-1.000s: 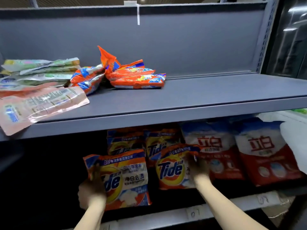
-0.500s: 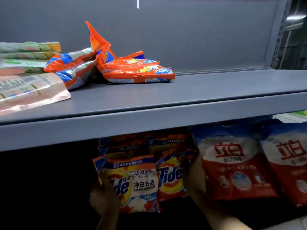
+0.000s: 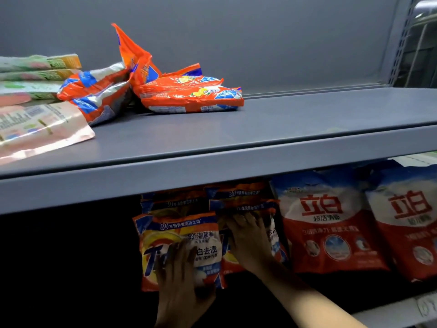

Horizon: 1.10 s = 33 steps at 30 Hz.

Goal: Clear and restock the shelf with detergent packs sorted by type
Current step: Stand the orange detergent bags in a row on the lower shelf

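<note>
On the lower shelf stand orange Tide packs in two columns. My left hand (image 3: pixel 181 278) lies flat with straight fingers against the front left Tide pack (image 3: pixel 201 240). My right hand (image 3: pixel 248 240) presses spread fingers on the front right Tide pack (image 3: pixel 275 237), mostly covering it. More Tide packs (image 3: pixel 236 192) stand behind them. To the right stand red-and-white packs (image 3: pixel 328 223) with blue tops, a second one (image 3: pixel 411 223) beside it.
The grey upper shelf (image 3: pixel 283 129) carries loose orange packs (image 3: pixel 189 95) lying flat, green packs (image 3: pixel 35 72) stacked at far left and a pink pouch (image 3: pixel 40 129) at the front left. A perforated upright (image 3: pixel 402 41) stands at the right. The lower shelf's left part is dark.
Both hands moved from the packs' outer edges onto their fronts, and the two front Tide packs now stand closer to the ones behind. The view moved nearer and lower.
</note>
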Each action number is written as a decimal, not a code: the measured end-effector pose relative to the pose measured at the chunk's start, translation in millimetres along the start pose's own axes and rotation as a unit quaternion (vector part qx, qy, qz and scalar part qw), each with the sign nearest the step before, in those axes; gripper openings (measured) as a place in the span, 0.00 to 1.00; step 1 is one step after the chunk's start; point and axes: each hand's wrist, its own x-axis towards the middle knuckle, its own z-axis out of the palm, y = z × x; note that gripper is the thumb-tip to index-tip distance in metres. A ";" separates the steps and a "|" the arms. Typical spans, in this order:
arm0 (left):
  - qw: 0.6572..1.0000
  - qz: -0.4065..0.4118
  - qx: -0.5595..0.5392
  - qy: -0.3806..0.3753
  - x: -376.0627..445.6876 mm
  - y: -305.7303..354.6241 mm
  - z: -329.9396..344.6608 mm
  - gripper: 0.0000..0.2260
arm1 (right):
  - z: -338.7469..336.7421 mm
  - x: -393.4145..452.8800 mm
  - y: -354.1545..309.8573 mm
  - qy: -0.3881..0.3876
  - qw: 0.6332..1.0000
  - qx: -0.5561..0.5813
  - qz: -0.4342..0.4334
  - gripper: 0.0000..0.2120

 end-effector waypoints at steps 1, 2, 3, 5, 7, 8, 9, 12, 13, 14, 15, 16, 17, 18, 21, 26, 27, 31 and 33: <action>0.999 -0.002 0.015 -0.028 1.2 -1.1 1.7 0.37 | -0.4 4.6 -3.1 -0.023 1.000 -0.001 0.012 0.28; 0.998 -0.004 0.028 -0.054 2.3 -2.0 3.1 0.39 | 0.0 5.1 -4.6 -0.040 0.999 0.001 0.022 0.33; 0.997 -0.007 0.038 -0.074 3.6 -2.7 3.9 0.41 | 0.9 1.1 -4.4 -0.047 0.999 0.006 0.027 0.35; 0.994 -0.018 0.049 -0.096 6.4 -1.8 5.0 0.42 | 1.5 -15.4 1.4 -0.049 0.998 0.023 0.023 0.30; 0.993 -0.031 0.050 -0.103 8.3 0.5 4.4 0.42 | 1.4 -35.3 13.5 -0.056 0.998 0.031 0.018 0.25; 0.993 -0.032 0.050 -0.104 9.9 0.8 4.5 0.42 | 1.4 -43.7 20.4 -0.069 0.997 0.025 0.015 0.26; 0.992 -0.031 0.050 -0.112 12.0 0.5 4.3 0.41 | 1.9 -50.0 26.4 -0.092 0.996 0.009 0.006 0.28; 0.991 -0.019 0.049 -0.125 18.5 -4.6 7.2 0.42 | 8.5 -55.2 41.7 -0.138 0.989 -0.034 -0.043 0.34; 0.990 -0.019 0.047 -0.132 20.9 -5.3 6.3 0.42 | 11.0 -53.2 47.0 -0.146 0.986 -0.046 -0.058 0.34; 0.989 -0.020 0.045 -0.137 23.1 -6.0 6.1 0.42 | 12.7 -49.8 52.8 -0.155 0.984 -0.054 -0.070 0.36; 0.988 -0.025 0.041 -0.146 25.3 -6.1 4.6 0.41 | 13.2 -45.7 58.2 -0.165 0.981 -0.058 -0.078 0.38; 0.987 -0.030 0.038 -0.153 26.5 -6.8 4.3 0.41 | 13.0 -42.5 62.3 -0.176 0.979 -0.058 -0.081 0.39; 0.985 -0.037 0.031 -0.165 27.9 -6.6 2.2 0.41 | 11.9 -40.5 64.2 -0.181 0.979 -0.054 -0.080 0.38; 0.984 -0.040 0.031 -0.169 29.1 -6.7 2.4 0.41 | 10.8 -39.8 64.4 -0.184 0.979 -0.047 -0.072 0.36; 0.978 -0.066 0.040 -0.196 30.5 -3.9 1.5 0.40 | 1.5 -39.7 56.4 -0.199 0.979 -0.015 -0.047 0.33; 0.973 -0.092 0.025 -0.212 36.2 10.6 -25.0 0.42 | -28.5 -36.3 46.6 -0.224 0.974 0.033 -0.032 0.34; 0.974 -0.094 0.007 -0.205 34.1 14.6 -32.1 0.43 | -36.4 -35.3 44.0 -0.230 0.972 0.042 -0.028 0.33; 0.974 -0.134 0.002 -0.182 29.2 31.5 -63.6 0.30 | -71.3 -35.0 32.1 -0.276 0.959 0.066 -0.009 0.31; 0.972 -0.147 0.004 -0.181 30.3 40.8 -83.5 0.26 | -90.7 -36.2 27.1 -0.288 0.955 0.073 -0.002 0.30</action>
